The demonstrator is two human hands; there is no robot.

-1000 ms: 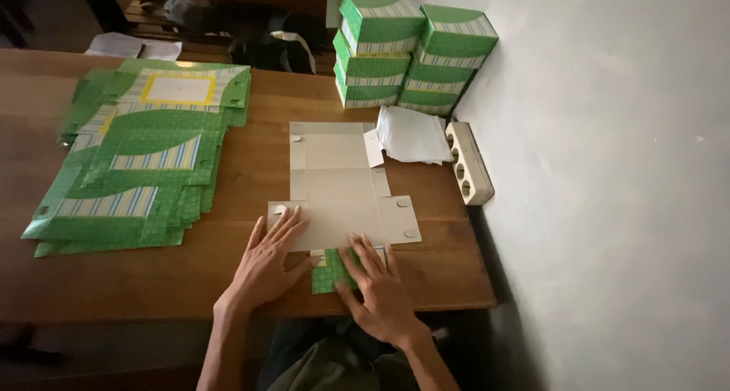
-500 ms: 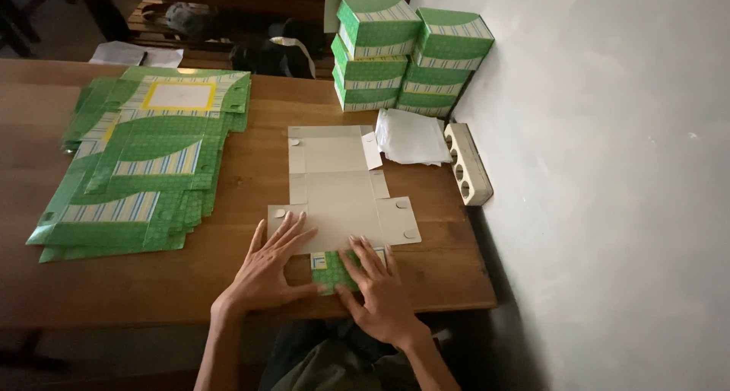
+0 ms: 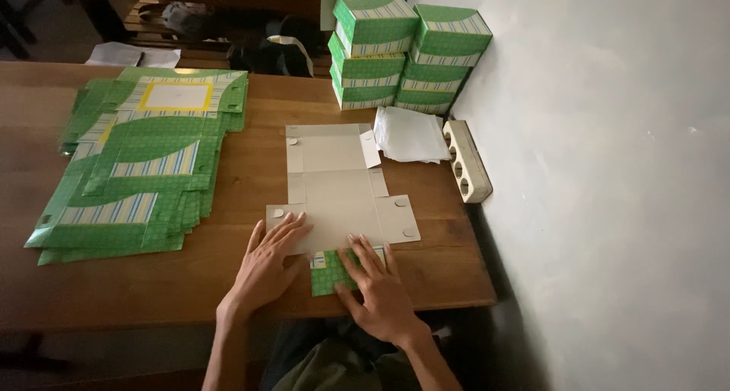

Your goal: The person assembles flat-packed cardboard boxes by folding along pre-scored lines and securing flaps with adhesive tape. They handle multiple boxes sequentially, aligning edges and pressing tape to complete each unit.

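A flat cardboard box blank (image 3: 334, 185) lies grey side up on the wooden table (image 3: 228, 284). Its near flap (image 3: 325, 273) is folded over and shows its green printed side. My left hand (image 3: 268, 263) lies flat, fingers spread, on the blank's near left corner. My right hand (image 3: 376, 288) presses flat on the folded green flap at the table's front edge. Neither hand grips anything.
A pile of unfolded green striped box blanks (image 3: 144, 163) covers the table's left side. Several assembled green boxes (image 3: 407, 52) are stacked at the back right against the wall. White folded sheets (image 3: 409, 135) and a beige power strip (image 3: 465, 159) lie by the wall.
Both hands stay on the blank's near edge. The green flap shows a little more from under my right hand.
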